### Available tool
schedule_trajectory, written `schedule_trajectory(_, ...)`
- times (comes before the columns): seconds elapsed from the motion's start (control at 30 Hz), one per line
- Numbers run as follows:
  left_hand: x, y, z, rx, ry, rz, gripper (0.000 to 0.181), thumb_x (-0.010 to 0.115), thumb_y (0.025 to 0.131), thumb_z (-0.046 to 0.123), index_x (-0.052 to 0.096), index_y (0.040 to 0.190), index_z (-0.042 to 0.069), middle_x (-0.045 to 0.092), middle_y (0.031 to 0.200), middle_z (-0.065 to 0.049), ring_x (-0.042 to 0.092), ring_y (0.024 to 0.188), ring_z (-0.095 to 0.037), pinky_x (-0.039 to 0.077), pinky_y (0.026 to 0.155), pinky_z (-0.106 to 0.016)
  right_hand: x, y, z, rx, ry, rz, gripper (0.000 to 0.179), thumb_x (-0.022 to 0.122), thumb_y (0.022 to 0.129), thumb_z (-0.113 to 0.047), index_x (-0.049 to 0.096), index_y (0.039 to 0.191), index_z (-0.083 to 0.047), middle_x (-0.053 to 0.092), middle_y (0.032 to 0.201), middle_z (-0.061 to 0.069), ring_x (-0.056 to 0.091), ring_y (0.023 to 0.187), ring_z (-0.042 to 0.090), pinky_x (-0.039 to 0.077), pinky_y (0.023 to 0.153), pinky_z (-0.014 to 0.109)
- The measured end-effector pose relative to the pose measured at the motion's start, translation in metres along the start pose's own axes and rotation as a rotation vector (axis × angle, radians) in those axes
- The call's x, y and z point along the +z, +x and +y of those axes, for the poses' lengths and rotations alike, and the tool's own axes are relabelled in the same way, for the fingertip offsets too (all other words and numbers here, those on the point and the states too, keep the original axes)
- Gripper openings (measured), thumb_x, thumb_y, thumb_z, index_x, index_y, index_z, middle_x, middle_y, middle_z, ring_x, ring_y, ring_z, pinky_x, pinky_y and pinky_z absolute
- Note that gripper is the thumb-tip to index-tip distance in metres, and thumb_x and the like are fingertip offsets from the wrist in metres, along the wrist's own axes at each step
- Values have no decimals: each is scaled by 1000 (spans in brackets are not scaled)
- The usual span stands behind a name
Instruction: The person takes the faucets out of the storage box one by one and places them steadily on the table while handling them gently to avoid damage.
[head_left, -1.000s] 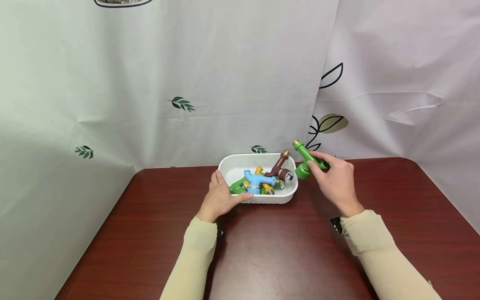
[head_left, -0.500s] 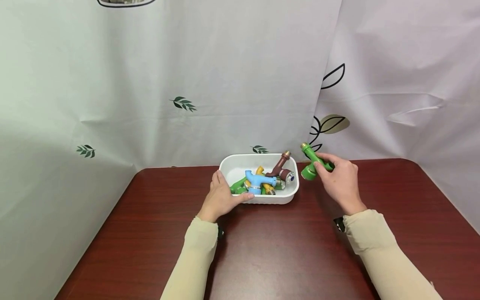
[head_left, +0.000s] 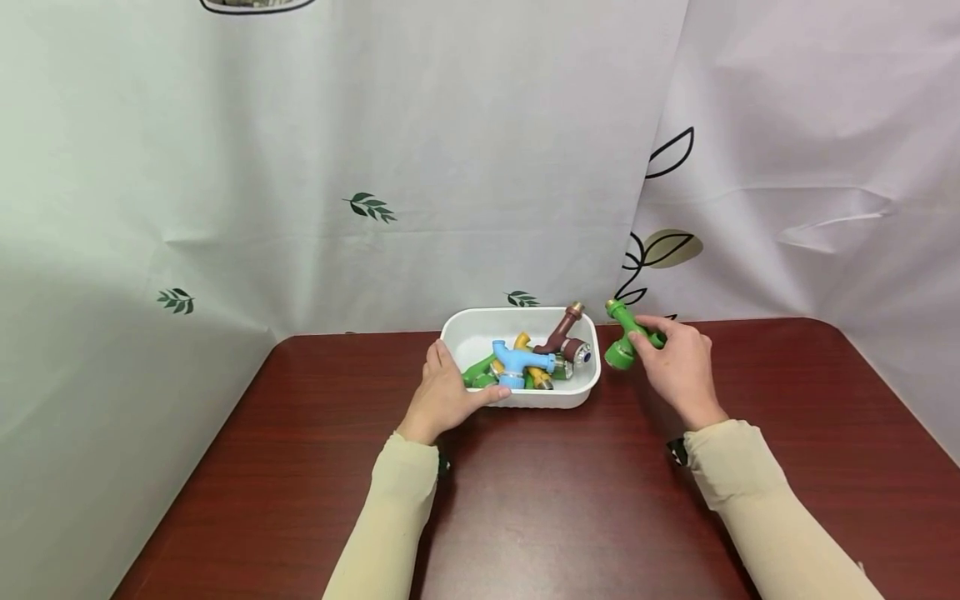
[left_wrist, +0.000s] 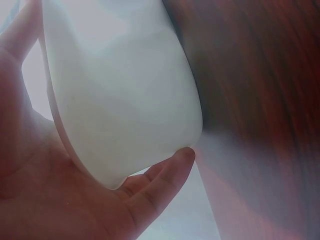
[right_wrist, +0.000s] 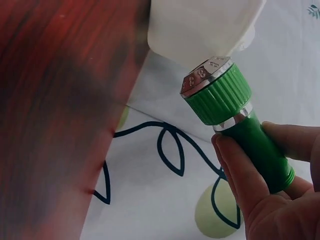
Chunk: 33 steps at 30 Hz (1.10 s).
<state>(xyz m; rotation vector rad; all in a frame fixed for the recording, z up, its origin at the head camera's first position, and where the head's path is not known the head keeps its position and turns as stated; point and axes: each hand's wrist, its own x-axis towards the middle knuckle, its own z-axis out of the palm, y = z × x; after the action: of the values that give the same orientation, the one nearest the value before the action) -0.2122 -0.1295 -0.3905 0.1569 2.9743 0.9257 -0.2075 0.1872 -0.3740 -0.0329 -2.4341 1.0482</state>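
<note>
In the head view my right hand pinches a green tap between thumb and fingers, just right of a white plastic basin and above the table. The right wrist view shows the tap's ribbed green knob with a silvery cap, the fingers wrapped around its body. My left hand grips the basin's left end, thumb on the front rim and fingers along the outer side. Inside lie a light blue tap, a brown tap leaning on the right, and yellow and green taps partly hidden beneath.
The basin stands near the back edge of a reddish-brown wooden table. Behind the table hangs a pale curtain with leaf prints, which also runs along both sides.
My right hand has carried the green tap slightly right and down, away from the basin's right end. My left hand keeps its grip on the basin, which stays in place.
</note>
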Motion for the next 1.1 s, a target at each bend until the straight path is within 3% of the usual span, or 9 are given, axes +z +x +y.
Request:
schedule_trajectory(0.23, 1, 0, 1, 1, -7, -2, 134, 80, 75, 62, 2, 156, -10, 12, 160, -24, 29, 140, -41, 41, 106, -50, 4, -1, 5, 9, -21, -52, 28, 71, 93, -14, 73, 117, 1, 72, 108, 23, 63, 92, 40, 45, 76, 47)
schedule_trajectory(0.47, 1, 1, 1, 1, 8, -2, 136, 80, 74, 62, -1, 155, -11, 8, 161, -25, 24, 144, -42, 39, 109, -48, 6, -2, 7, 12, -30, -121, 29, 71, 93, -15, 73, 118, 1, 71, 106, 24, 61, 90, 41, 43, 80, 52)
schedule_trajectory(0.83, 2, -2, 0, 2, 0, -1, 135, 80, 75, 62, 0, 155, -11, 10, 161, -26, 27, 142, -41, 40, 107, -49, 14, -4, 15, 55, -43, -166, 31, 70, 94, -17, 72, 118, 1, 72, 104, 24, 59, 88, 37, 45, 78, 48)
schedule_trajectory(1.1, 1, -1, -1, 8, -9, 11, 135, 81, 74, 62, 2, 155, -11, 12, 160, -25, 29, 141, -41, 41, 106, -49, 13, -2, 17, 82, -47, -241, 34, 69, 96, -21, 71, 120, 2, 69, 113, 25, 60, 102, 43, 45, 88, 55)
